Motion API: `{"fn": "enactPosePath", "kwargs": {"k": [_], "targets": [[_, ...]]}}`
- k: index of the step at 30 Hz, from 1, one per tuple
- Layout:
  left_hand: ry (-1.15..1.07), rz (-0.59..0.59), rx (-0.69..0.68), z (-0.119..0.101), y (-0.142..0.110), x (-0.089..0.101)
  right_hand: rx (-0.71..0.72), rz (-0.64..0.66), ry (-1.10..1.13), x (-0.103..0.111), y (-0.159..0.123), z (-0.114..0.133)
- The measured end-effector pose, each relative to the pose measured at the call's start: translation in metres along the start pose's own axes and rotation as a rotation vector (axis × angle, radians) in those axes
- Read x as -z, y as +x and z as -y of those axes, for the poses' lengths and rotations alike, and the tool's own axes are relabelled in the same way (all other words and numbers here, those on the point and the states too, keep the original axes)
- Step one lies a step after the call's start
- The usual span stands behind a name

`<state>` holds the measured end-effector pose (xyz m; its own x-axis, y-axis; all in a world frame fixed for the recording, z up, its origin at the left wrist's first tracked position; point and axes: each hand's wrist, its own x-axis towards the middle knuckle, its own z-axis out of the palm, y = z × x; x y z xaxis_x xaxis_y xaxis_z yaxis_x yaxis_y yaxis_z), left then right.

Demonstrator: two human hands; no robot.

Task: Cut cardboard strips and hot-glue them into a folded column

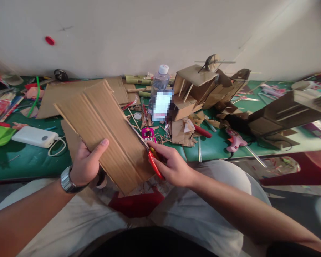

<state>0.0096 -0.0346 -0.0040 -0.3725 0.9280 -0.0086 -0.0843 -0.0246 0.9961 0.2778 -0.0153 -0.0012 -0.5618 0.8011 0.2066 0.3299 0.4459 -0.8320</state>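
Observation:
My left hand (87, 162) grips a large sheet of corrugated cardboard (107, 132) from below, thumb on its top face, holding it tilted over my lap. My right hand (171, 166) is closed on red-handled scissors (153, 161) at the sheet's right edge. The scissor blades (137, 134) run along that edge, up and to the left. A metal watch (66, 180) sits on my left wrist.
A green table (29, 160) holds a white power bank (34, 136), a water bottle (158, 91), a cardboard model (200, 87), a pink glue gun (235, 142), a second cardboard structure (283, 112) and many scraps. A white wall rises behind. A red stool (136, 203) is between my knees.

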Motion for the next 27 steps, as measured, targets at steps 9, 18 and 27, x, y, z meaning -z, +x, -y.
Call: {"fn": "enactPosePath", "kwargs": {"k": [9,18,27], "targets": [[0.086,0.068,-0.054,-0.008,-0.007,-0.004,-0.016,-0.014,0.102,-0.003,0.001,-0.002],[0.054,0.088,0.023,-0.006,-0.008,-0.003,-0.07,-0.012,0.148,-0.005,0.0,-0.007],[0.212,0.251,-0.006,0.006,-0.008,0.006,-0.198,0.002,0.456,-0.011,0.001,0.0]]}}
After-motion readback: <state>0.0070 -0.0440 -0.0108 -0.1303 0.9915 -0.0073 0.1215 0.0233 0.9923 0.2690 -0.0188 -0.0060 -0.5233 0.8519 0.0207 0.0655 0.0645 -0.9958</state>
